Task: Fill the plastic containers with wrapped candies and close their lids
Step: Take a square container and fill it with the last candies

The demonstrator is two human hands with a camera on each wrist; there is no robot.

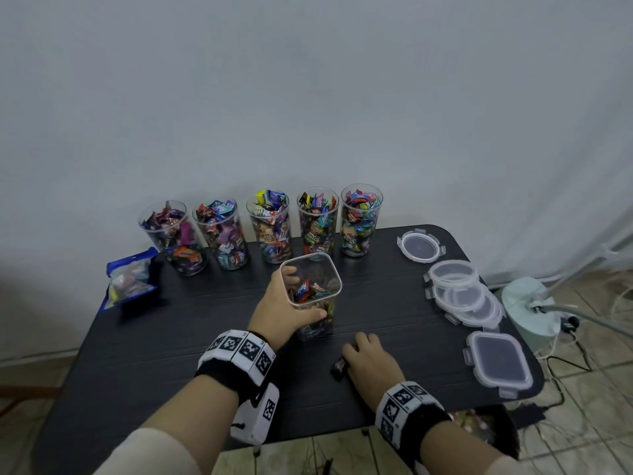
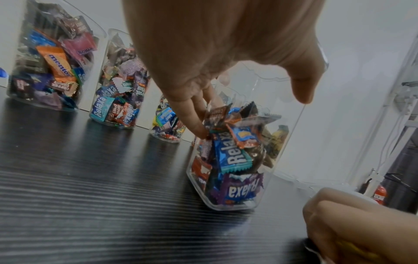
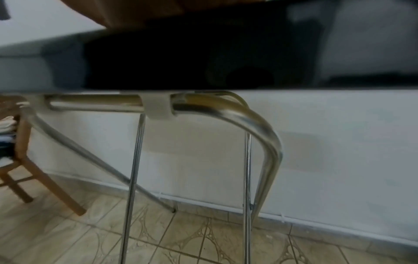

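While the left hand [image 1: 286, 303] wraps the square clear container [image 1: 313, 296] mid-table, thumb in front, fingers behind, the right hand [image 1: 371, 359] curls over a dark wrapped candy [image 1: 340, 366] on the black table [image 1: 171, 354] just beside it (whether it truly pinches, cannot tell). Container roughly half full. To do well: steady the base, lift the candy clear over the rim, drop centrally. Square lid [image 1: 498, 361] waits to the right; five full round tumblers [image 1: 270, 228] stand behind.

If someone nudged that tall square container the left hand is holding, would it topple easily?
Probably fairly easily: the container is tall, narrow and only partly filled. The candies sit low, which should help. Its clear smooth walls look slippery, so it might slide on the table.
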